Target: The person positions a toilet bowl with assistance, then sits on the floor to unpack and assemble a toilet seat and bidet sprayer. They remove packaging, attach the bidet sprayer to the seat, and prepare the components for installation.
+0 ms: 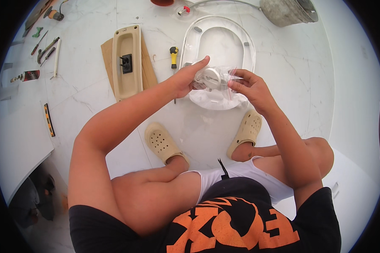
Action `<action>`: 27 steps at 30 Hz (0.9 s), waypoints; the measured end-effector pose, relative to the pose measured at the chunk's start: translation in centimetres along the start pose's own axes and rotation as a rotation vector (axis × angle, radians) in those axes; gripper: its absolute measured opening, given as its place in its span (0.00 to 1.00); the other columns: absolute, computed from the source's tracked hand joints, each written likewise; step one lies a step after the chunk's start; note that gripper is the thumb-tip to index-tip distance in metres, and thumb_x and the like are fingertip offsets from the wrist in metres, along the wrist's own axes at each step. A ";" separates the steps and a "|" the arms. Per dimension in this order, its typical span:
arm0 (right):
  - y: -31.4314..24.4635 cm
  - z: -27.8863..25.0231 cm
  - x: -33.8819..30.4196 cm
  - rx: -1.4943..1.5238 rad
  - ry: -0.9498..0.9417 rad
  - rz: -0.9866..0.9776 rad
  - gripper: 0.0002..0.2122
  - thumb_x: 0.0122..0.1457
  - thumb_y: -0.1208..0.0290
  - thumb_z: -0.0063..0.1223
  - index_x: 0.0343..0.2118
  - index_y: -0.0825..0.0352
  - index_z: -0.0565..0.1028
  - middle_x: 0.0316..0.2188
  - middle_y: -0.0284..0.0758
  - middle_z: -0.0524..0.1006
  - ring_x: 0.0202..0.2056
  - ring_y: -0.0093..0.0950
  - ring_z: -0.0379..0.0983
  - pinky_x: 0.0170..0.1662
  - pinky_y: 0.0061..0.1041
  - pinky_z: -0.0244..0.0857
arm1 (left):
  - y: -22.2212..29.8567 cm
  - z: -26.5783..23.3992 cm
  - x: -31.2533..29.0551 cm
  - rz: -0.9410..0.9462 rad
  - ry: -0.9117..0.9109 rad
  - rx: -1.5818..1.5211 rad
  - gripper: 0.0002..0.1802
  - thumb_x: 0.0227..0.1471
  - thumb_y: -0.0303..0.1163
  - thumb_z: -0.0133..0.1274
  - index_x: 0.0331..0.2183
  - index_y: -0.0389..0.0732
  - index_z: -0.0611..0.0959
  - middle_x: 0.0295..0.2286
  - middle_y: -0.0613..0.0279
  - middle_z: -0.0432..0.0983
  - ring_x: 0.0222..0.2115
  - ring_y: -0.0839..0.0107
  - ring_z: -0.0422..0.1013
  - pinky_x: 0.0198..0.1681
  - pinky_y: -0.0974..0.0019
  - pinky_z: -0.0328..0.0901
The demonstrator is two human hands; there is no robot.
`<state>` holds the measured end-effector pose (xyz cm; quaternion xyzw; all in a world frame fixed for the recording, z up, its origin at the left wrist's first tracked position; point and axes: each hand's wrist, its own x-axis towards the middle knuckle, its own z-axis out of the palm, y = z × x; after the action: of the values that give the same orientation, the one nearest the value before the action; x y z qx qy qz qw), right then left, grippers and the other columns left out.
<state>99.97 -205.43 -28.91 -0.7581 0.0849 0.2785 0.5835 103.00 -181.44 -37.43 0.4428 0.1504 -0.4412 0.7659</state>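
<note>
A clear plastic bag (223, 76) with round whitish fittings inside is held up between my two hands. My left hand (190, 79) grips its left side, thumb pointing up and away. On the right, my right hand (250, 87) pinches the bag's edge, where a reddish strip runs, between thumb and fingers. Below and beyond the bag a white toilet seat (251, 46) lies on the floor, partly hidden by the bag and my hands. What exactly the fittings are is hard to make out through the plastic.
Left of the seat lie a yellow-black screwdriver (174, 57) and a beige tray-like part (135, 82) on cardboard (150, 71). Further left are a hammer (46, 49), a spray can (31, 75) and a spirit level (49, 120). A grey bucket (283, 12) and hose (223, 2) are at the back.
</note>
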 end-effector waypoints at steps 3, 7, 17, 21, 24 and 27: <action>0.5 0.6 0.0 0.069 -0.035 0.112 0.25 0.60 0.62 0.67 0.56 0.72 0.76 0.49 0.37 0.79 0.48 0.27 0.75 0.51 0.28 0.69 | -0.1 0.2 -0.1 -0.060 -0.021 -0.062 0.37 0.61 0.67 0.48 0.52 0.43 0.78 0.46 0.64 0.79 0.44 0.71 0.76 0.46 0.63 0.73; 1.3 1.1 -0.1 -0.010 -0.092 0.069 0.24 0.62 0.60 0.64 0.56 0.72 0.76 0.46 0.36 0.80 0.47 0.26 0.75 0.50 0.28 0.69 | -0.5 0.3 -0.3 -0.075 0.016 -0.175 0.37 0.64 0.67 0.41 0.53 0.43 0.77 0.48 0.61 0.78 0.49 0.66 0.74 0.53 0.57 0.70; 0.6 0.7 0.2 0.101 0.088 -0.105 0.19 0.67 0.62 0.58 0.52 0.72 0.75 0.43 0.35 0.80 0.45 0.24 0.76 0.53 0.25 0.67 | -1.2 -1.9 0.6 -0.091 0.106 -0.184 0.30 0.65 0.58 0.44 0.53 0.43 0.77 0.48 0.61 0.77 0.45 0.65 0.73 0.49 0.59 0.67; 0.6 -0.1 0.8 0.358 0.209 -0.117 0.14 0.68 0.63 0.54 0.49 0.70 0.76 0.45 0.35 0.79 0.49 0.27 0.74 0.55 0.28 0.68 | -1.0 -3.0 0.0 -0.107 -0.028 -0.249 0.27 0.64 0.56 0.48 0.50 0.44 0.78 0.45 0.63 0.78 0.45 0.68 0.73 0.46 0.61 0.69; 0.9 -1.4 1.2 0.599 0.192 -0.021 0.12 0.69 0.65 0.49 0.46 0.68 0.77 0.41 0.34 0.78 0.45 0.28 0.74 0.52 0.28 0.69 | -1.1 -2.9 -0.3 -0.089 -0.095 -0.268 0.25 0.64 0.55 0.49 0.48 0.45 0.79 0.43 0.63 0.78 0.42 0.69 0.74 0.42 0.63 0.69; 1.1 -2.7 1.5 0.722 0.049 0.085 0.13 0.69 0.64 0.45 0.44 0.67 0.77 0.34 0.31 0.76 0.38 0.26 0.73 0.45 0.25 0.68 | -1.0 -2.7 -0.2 -0.077 -0.110 -0.294 0.25 0.65 0.55 0.48 0.47 0.44 0.80 0.42 0.63 0.79 0.38 0.67 0.75 0.38 0.63 0.69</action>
<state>101.54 -207.98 -30.20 -0.5053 0.2230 0.2363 0.7995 102.51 -179.36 -39.32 0.2952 0.1883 -0.4671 0.8119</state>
